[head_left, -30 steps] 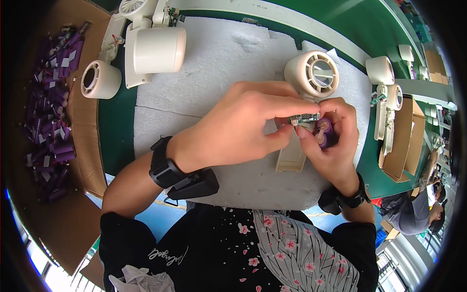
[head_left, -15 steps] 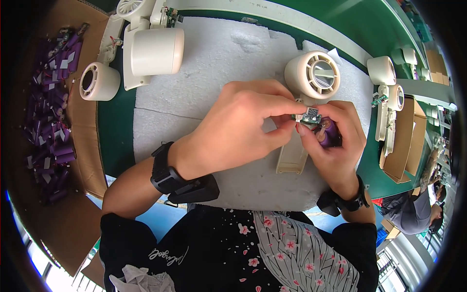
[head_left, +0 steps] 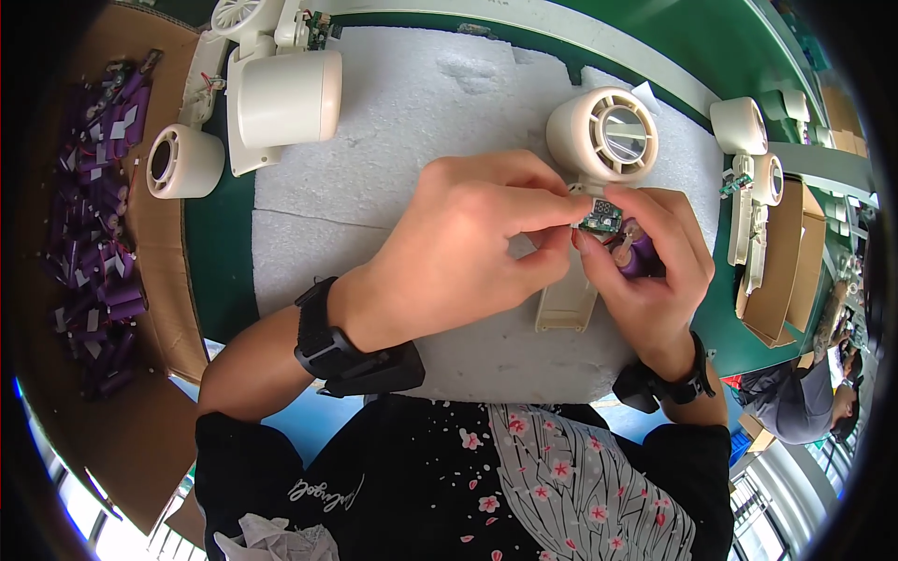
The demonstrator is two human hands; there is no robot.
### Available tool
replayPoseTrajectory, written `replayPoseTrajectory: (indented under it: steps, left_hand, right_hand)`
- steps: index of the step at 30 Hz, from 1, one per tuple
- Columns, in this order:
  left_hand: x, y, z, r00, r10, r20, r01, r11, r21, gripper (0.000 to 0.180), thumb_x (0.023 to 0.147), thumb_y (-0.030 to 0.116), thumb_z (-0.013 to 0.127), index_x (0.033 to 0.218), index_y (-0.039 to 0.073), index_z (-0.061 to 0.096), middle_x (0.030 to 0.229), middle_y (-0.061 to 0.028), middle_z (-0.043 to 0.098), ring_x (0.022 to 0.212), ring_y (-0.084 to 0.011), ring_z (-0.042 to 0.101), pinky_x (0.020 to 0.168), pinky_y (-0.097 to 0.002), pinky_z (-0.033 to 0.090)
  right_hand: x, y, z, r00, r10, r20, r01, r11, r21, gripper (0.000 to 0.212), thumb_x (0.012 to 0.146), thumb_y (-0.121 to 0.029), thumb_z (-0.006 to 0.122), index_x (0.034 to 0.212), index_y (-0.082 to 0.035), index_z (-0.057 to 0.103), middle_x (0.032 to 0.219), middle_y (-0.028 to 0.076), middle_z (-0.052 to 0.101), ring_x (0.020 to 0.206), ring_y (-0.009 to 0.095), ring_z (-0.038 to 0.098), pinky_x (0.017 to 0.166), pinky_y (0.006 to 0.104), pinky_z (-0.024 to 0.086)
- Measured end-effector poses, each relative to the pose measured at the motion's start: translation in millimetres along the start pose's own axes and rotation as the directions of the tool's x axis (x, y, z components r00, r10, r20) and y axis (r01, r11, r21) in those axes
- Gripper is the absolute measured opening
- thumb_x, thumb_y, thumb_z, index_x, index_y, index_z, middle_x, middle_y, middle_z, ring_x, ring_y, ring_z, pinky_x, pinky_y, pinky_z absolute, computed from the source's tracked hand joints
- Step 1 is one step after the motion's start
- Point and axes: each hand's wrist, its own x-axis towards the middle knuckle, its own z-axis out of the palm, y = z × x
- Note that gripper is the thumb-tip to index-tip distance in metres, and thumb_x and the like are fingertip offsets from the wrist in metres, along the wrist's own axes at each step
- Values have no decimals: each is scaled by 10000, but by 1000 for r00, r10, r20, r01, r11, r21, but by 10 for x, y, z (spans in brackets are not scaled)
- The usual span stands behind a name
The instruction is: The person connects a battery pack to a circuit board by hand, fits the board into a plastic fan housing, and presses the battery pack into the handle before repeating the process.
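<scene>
A small green circuit board (head_left: 603, 217) sits between my two hands, in front of a cream handheld fan (head_left: 603, 136) lying on the foam sheet. My left hand (head_left: 468, 248) pinches the board's left end between thumb and fingertips. In the palm of my right hand (head_left: 659, 262) rests a purple cylindrical battery (head_left: 638, 251), its metal end toward the board; the right thumb and forefinger close round the board's edge. Below the hands lies the fan's open handle shell (head_left: 567, 309). My fingers partly hide the wiring between battery and board.
White foam (head_left: 393, 103) covers the green bench. A cardboard box (head_left: 168, 290) at the left holds many purple batteries (head_left: 98, 224). More cream fan parts (head_left: 288, 98) stand at the back left and others (head_left: 739, 126) at the right, beside an open carton (head_left: 786, 271). A person (head_left: 795, 402) sits far right.
The circuit board has tilted a little in my fingers, and my right forefinger now reaches over its upper edge. Both hands have shifted slightly right; the whole view has moved a little.
</scene>
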Motion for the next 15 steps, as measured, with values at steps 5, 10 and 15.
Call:
replayPoseTrajectory:
  steps: [5,10,15]
  left_hand:
    - [18,5,1,1000,-11,-1,11,1000,6,271,705,-66,707,957,30,730,856,-96,681,709,-171,688,602,-240,560]
    - [13,11,9,1000,-15,-7,15,1000,11,262,703,-65,709,946,31,736,832,-91,674,697,-165,683,596,-236,558]
    - [21,10,3,1000,1,-1,-1,1000,9,255,708,-64,706,943,30,737,829,-90,671,684,-160,677,589,-233,555]
  right_hand:
    - [-33,-2,-16,997,75,28,-75,997,8,454,601,28,800,1038,-18,688,899,106,630,756,182,628,625,262,501]
    - [-30,-1,-7,997,74,10,-74,997,9,438,600,22,800,1024,-22,699,884,108,631,732,180,626,597,260,499]
    - [-35,-20,1,997,74,-1,-74,997,-7,426,601,18,796,1014,-30,702,867,102,633,719,179,626,597,263,501]
